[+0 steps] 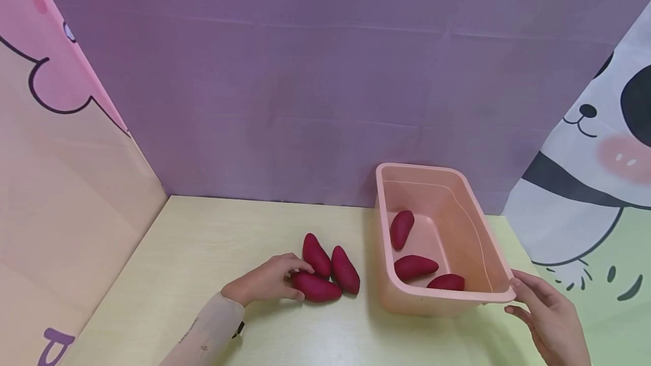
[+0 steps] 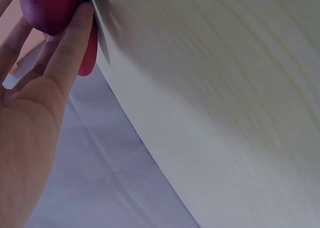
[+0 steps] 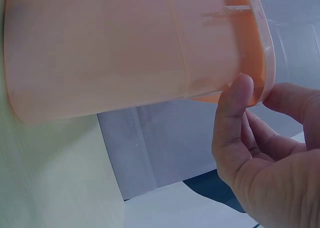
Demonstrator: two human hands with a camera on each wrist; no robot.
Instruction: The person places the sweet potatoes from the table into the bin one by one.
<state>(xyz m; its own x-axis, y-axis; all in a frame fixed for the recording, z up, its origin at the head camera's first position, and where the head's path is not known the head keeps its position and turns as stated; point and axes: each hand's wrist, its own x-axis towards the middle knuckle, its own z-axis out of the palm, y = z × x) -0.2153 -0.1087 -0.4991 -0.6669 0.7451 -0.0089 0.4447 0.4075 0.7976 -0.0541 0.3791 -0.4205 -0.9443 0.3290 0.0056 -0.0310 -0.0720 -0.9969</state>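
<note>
My left hand [image 1: 269, 281] reaches in from the left with its thumb and fingers around the end of the nearest red sweet potato [image 1: 317, 288], which lies on the table. Two more, an upper-left sweet potato [image 1: 315, 255] and a right-hand sweet potato [image 1: 346, 271], lie close against it. In the left wrist view, fingers surround the dark red sweet potato [image 2: 50, 7]. My right hand [image 1: 551, 312] pinches the near right rim corner of a pink plastic bin [image 1: 452, 296]. Thumb and index finger meet that rim [image 3: 268, 52] in the right wrist view.
Inside the bin lie three sweet potatoes: one at the far left [image 1: 402, 229], one in the middle [image 1: 416, 267] and one near the front wall [image 1: 447, 282]. A purple cloth backdrop [image 1: 274, 100] rises behind the pale wooden table [image 1: 213, 230]; printed panels flank both sides.
</note>
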